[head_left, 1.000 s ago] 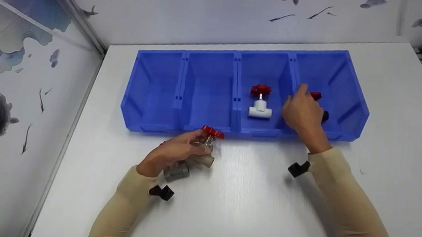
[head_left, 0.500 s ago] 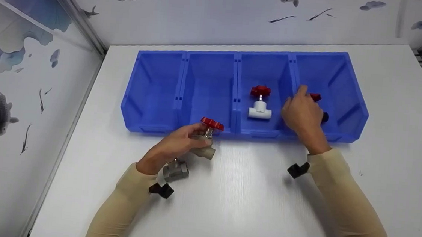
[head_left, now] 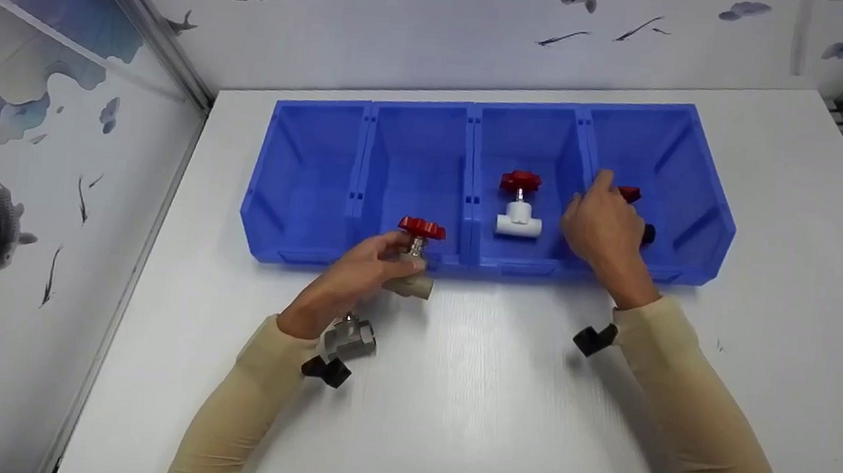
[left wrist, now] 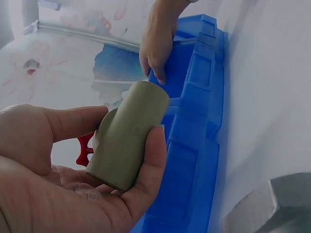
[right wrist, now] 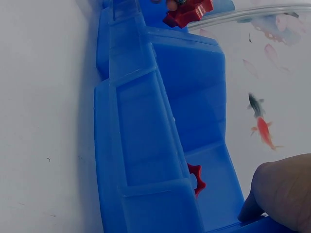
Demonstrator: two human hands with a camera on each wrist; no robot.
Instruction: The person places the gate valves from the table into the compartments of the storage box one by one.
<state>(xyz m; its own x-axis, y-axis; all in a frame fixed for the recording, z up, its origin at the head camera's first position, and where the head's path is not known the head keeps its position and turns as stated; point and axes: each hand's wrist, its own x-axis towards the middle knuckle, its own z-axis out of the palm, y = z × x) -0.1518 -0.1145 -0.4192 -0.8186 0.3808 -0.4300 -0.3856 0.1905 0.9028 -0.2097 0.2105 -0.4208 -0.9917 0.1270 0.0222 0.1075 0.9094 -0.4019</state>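
Observation:
My left hand [head_left: 358, 273] holds a beige valve [head_left: 411, 287] with a red handwheel [head_left: 422, 227], close over the front edge of the second blue bin [head_left: 417, 153]. In the left wrist view, the thumb and fingers grip the beige pipe body [left wrist: 129, 136]. At the right, my right hand [head_left: 603, 224] grips the divider [head_left: 587, 140] between the third and fourth bins. A white valve with a red handwheel [head_left: 518, 218] stands in the third bin. Partly hidden behind the right hand, a red piece [head_left: 629, 194] and a black end [head_left: 649, 234] show in the fourth bin.
A grey metal valve [head_left: 351, 338] lies on the white table [head_left: 483, 414] below the left wrist. The leftmost bin [head_left: 314, 160] completes the joined blue row. A printed panel [head_left: 437, 35] stands behind the table, another at the left.
My left hand has lifted the beige valve and carried it forward to the second bin's front edge, leaving the grey valve uncovered. The right hand has stayed in place.

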